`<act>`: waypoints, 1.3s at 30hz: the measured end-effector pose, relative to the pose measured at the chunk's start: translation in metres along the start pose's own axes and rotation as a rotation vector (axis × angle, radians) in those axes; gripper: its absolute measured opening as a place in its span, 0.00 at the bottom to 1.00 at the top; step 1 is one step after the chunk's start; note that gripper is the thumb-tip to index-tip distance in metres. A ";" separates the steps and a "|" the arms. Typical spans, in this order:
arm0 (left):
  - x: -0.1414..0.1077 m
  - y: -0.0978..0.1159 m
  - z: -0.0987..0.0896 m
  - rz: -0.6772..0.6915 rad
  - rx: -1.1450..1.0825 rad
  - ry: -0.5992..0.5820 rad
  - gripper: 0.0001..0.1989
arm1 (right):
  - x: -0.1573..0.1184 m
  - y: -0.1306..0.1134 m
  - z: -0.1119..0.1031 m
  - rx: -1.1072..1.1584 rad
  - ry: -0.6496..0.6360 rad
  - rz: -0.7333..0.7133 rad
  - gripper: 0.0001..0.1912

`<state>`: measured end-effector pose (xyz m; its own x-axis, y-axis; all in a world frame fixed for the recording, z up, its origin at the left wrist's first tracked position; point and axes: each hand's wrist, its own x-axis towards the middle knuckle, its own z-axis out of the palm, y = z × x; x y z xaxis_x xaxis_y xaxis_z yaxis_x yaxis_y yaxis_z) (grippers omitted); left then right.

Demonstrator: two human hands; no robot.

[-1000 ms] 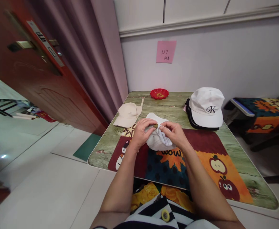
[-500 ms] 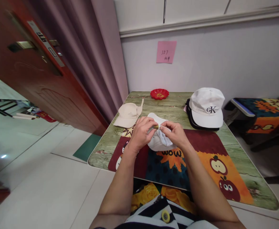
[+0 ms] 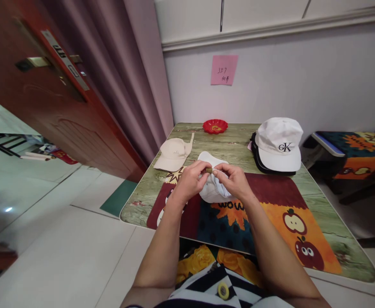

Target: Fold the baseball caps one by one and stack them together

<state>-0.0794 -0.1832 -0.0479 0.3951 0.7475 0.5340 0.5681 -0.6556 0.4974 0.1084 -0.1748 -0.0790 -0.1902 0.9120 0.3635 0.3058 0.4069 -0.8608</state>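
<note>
A white baseball cap [image 3: 210, 193] lies on the table between my hands, its brim pointing away from me. The fingers of my left hand [image 3: 191, 179] are closed around a small brass-coloured buckle [image 3: 209, 170] at the cap's back strap. Opposite it, my right hand [image 3: 234, 180] pinches the strap between thumb and fingertips. The fingertips of both hands almost meet, and they hide how the strap sits in the buckle. To the left rests a beige cap [image 3: 172, 154] with its loose strap sticking up.
At the right stands a stack of caps, a white one with dark letters [image 3: 279, 139] on top of black ones. A red scalloped dish [image 3: 215, 126] sits at the table's back edge. A patterned mat [image 3: 280, 192] covers the front. A wooden door [image 3: 78, 128] stands left.
Both hands stay on the cap's strap with small finger movements. The buckle shows a little more between the fingertips now. The whole view has shifted slightly.
</note>
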 end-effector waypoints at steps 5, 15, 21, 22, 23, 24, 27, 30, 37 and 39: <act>-0.004 -0.010 -0.001 -0.045 -0.039 -0.011 0.11 | -0.002 -0.001 0.000 0.053 0.007 0.099 0.13; -0.001 -0.009 -0.005 0.040 -0.040 -0.029 0.11 | -0.001 -0.004 -0.005 0.158 -0.032 0.130 0.10; 0.000 -0.006 -0.003 0.062 -0.084 -0.017 0.09 | 0.000 -0.006 -0.001 0.093 -0.019 0.111 0.09; 0.000 -0.007 -0.003 0.059 -0.092 -0.009 0.09 | -0.001 -0.006 0.000 0.114 -0.010 0.115 0.10; 0.000 -0.008 -0.004 0.053 -0.096 0.000 0.09 | -0.001 -0.006 0.000 0.147 -0.004 0.121 0.11; 0.000 -0.009 -0.005 0.045 -0.096 0.008 0.09 | -0.001 -0.006 -0.001 0.188 0.000 0.130 0.12; -0.001 -0.013 -0.008 0.023 -0.083 0.028 0.09 | -0.003 -0.006 -0.003 0.277 -0.016 0.172 0.14; -0.002 -0.015 -0.009 0.025 -0.087 0.033 0.09 | -0.004 -0.006 -0.004 0.276 -0.045 0.193 0.15; -0.001 -0.010 -0.007 0.029 -0.088 -0.027 0.08 | -0.004 -0.002 -0.002 0.167 -0.020 0.142 0.11; 0.000 -0.009 -0.006 0.034 -0.095 -0.042 0.08 | -0.003 -0.002 -0.003 0.135 -0.034 0.133 0.10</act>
<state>-0.0894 -0.1783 -0.0482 0.4441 0.7274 0.5232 0.4835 -0.6861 0.5436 0.1107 -0.1782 -0.0770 -0.1887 0.9541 0.2326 0.2025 0.2696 -0.9414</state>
